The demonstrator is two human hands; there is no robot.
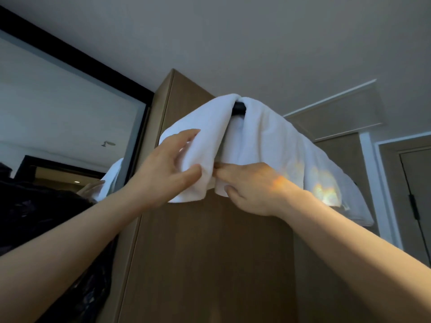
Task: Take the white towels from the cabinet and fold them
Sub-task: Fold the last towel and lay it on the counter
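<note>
Towel drapes over a dark bar high on the cabinet; my left grip and right grip each clamp its lower folds.

A large mirror in a thick black frame fills the left side, running up to a plain grey ceiling. Its glass reflects a small ceiling fixture and, lower, a round recessed light. Dark glossy fabric bulks at the near left below the mirror. On the far right, a rectangular ceiling panel edged in white moulding sits above a brown door with white trim and a black fitting.
</note>
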